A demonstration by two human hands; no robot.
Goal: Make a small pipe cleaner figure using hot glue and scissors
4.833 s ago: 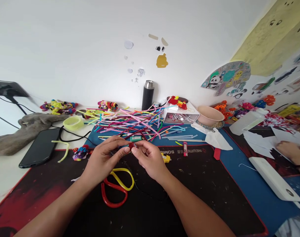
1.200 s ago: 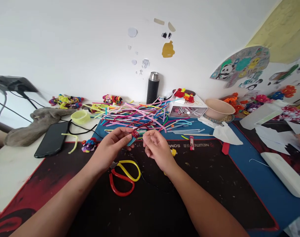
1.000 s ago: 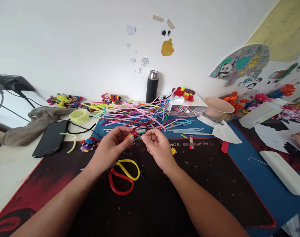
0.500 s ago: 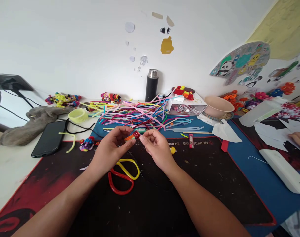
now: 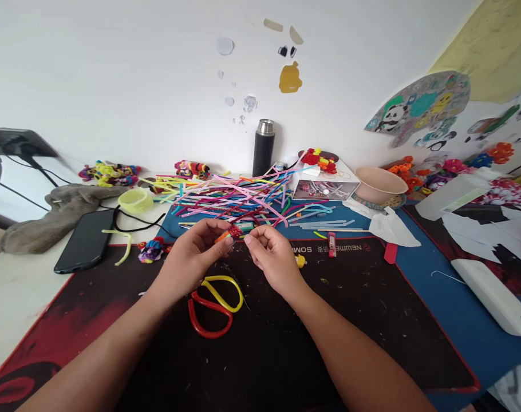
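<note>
My left hand [image 5: 190, 252] pinches a small piece made of glittery red pipe cleaner [image 5: 235, 231] wound in a tight coil, with an orange part beside the fingertips. Just right of the coil is my right hand [image 5: 272, 254], its thumb and fingers pressed together. Whatever they grip is too small or hidden to make out. Below the left hand, scissors [image 5: 226, 280] with one yellow and one red handle lie on the black desk mat [image 5: 329, 332]. Behind both hands spreads a pile of coloured pipe cleaners [image 5: 226, 197].
A black phone [image 5: 83, 241], a pale yellow roll [image 5: 135, 200] and a small purple figure [image 5: 151, 250] are on the left. At the back stand a black thermos [image 5: 264, 149], a white box [image 5: 324, 186] and a pink bowl [image 5: 379, 184]. A white device [image 5: 492, 297] lies right.
My right hand has come slightly away from the red coil, which has tilted in my left fingers. Another person's hand at the right edge has moved almost out of view.
</note>
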